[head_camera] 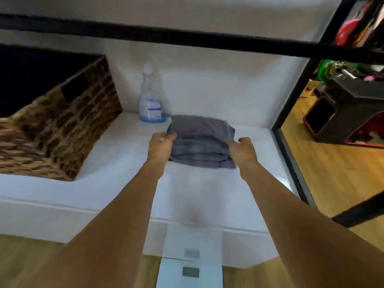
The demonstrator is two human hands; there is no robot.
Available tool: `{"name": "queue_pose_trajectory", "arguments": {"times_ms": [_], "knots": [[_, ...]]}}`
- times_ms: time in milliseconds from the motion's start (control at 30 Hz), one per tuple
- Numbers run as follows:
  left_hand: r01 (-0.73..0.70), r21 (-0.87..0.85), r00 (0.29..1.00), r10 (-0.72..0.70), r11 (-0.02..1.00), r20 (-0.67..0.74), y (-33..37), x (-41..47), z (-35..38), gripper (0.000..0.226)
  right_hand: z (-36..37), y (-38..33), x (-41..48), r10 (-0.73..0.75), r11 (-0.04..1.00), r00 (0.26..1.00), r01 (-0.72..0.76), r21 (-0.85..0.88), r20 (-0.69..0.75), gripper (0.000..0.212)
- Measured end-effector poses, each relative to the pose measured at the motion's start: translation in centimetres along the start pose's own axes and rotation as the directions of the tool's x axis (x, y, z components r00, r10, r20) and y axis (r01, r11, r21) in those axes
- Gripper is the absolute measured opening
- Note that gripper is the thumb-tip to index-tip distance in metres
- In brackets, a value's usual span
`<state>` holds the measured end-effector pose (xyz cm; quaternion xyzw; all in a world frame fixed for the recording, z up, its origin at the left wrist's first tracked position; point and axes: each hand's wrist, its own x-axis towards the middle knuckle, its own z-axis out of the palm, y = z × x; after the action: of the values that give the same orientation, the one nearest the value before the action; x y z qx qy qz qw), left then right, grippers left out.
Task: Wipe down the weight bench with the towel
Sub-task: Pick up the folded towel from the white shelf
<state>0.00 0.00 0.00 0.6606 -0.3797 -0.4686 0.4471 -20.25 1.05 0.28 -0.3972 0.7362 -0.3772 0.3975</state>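
Sitting at the far left of a white shelf (pixel 116 163) is a brown wicker basket (pixel 62 129), turned at an angle to the shelf's front edge. Just right of it, against the white back wall, a clear spray bottle (pixel 150 100) stands upright with a little blue liquid in its base.

The left hand (pixel 161 144) comes next, with a bare forearm behind it. Its fingers are curled onto the left edge of the folded grey towel (pixel 201 142), thumb on top, gripping it. The towel lies flat on the shelf, just in front of and right of the bottle, between the two hands. Below it, on the floor in front of the shelf, lies a pale bathroom scale (pixel 190 275).

The right hand (pixel 242 150) is at the towel's right edge, fingers against the folds and thumb raised. Blur hides whether it is actually clamped on the cloth.

Further right, a black frame post (pixel 295 86) slants down past the shelf's end. Beyond it, a black box with red edging (pixel 342 113) stands on the wooden floor (pixel 332 163).
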Motion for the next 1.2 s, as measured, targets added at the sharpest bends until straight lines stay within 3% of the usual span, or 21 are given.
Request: {"name": "queue_pose_trajectory", "arguments": {"times_ms": [67,167,267,367,467,600,700,833,1033,1200], "knots": [[0.013,0.023,1.000,-0.013,1.000,-0.015,0.1,1.5,1.3,0.045,0.3,0.0,2.1,0.045,0.999,0.999,-0.045,0.005,0.003,0.062],[0.075,0.107,0.997,-0.072,0.991,-0.031,0.4,3.7,3.0,0.072,1.4,-0.6,5.1,0.063,0.998,0.998,-0.063,0.014,0.027,0.063],[0.132,0.155,0.991,-0.136,0.979,0.015,0.6,3.9,3.3,0.061,2.1,-1.4,5.3,0.137,0.987,0.982,-0.146,0.064,0.129,0.038],[0.189,0.096,0.977,-0.197,0.977,0.078,0.8,3.3,2.0,0.049,1.8,-1.6,4.6,0.174,0.977,0.961,-0.195,0.081,0.214,0.040],[0.244,-0.004,0.957,-0.240,0.970,0.161,0.4,1.4,-0.2,0.062,1.4,-1.1,2.4,0.194,0.951,0.936,-0.253,0.179,0.295,0.018],[0.191,-0.119,0.968,-0.167,0.974,0.186,0.5,-3.2,-2.0,0.047,0.3,-1.0,-3.2,0.167,0.921,0.931,-0.265,0.286,0.323,0.007],[0.158,-0.197,0.976,-0.124,0.967,0.177,2.4,-8.2,-3.5,0.036,-1.4,-2.2,-8.7,0.119,0.903,0.954,-0.219,0.368,0.276,0.031],[0.084,-0.280,0.987,-0.042,0.956,0.152,6.8,-16.5,-6.5,0.020,-4.6,-4.4,-18.1,0.041,0.863,0.989,-0.106,0.493,0.142,0.037],[-0.105,-0.229,0.993,0.115,0.968,0.031,13.3,-30.3,-9.6,0.015,-12.1,-8.0,-32.7,0.005,0.809,1.000,0.001,0.587,-0.009,0.018],[-0.210,-0.266,0.972,0.229,0.941,0.042,18.7,-43.7,-8.2,0.028,-23.3,-10.0,-43.3,-0.022,0.789,0.997,0.059,0.612,-0.067,0.025]]}}
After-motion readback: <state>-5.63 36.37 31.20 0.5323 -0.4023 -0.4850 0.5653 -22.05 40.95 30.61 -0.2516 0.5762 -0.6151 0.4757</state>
